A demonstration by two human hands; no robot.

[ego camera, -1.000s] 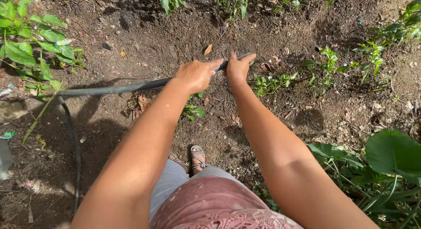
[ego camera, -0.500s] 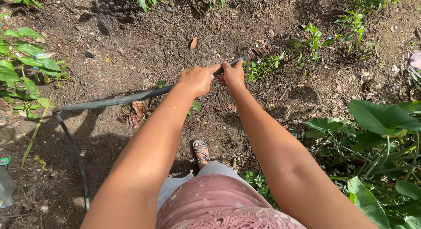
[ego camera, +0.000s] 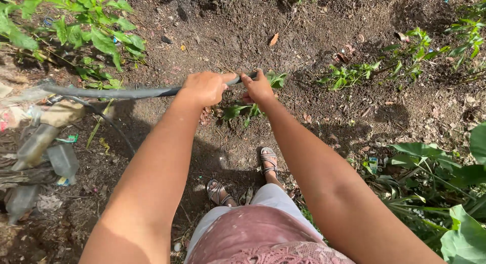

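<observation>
Currently both bare hands are on the black hose (ego camera: 116, 92), which runs roughly level across the upper frame, its long axis left to right over bare soil (ego camera: 314, 46). Left hand (ego camera: 204, 88): fist closed fully around the hose, knuckles up. Right hand (ego camera: 259, 88): fingers pinched narrow on the hose's end, just right of the left hand, the two nearly touching. From the grip, the long free length of hose lies entirely to the left, passing a leafy plant (ego camera: 91, 31) above it and some plastic litter (ego camera: 48, 142) below it; a thinner dark line branches down from the hose there. Only a short stub shows beyond the right hand. Small green seedlings (ego camera: 248, 110) sit directly below the hose end. Sandalled feet (ego camera: 268, 160) stand below the hose.
</observation>
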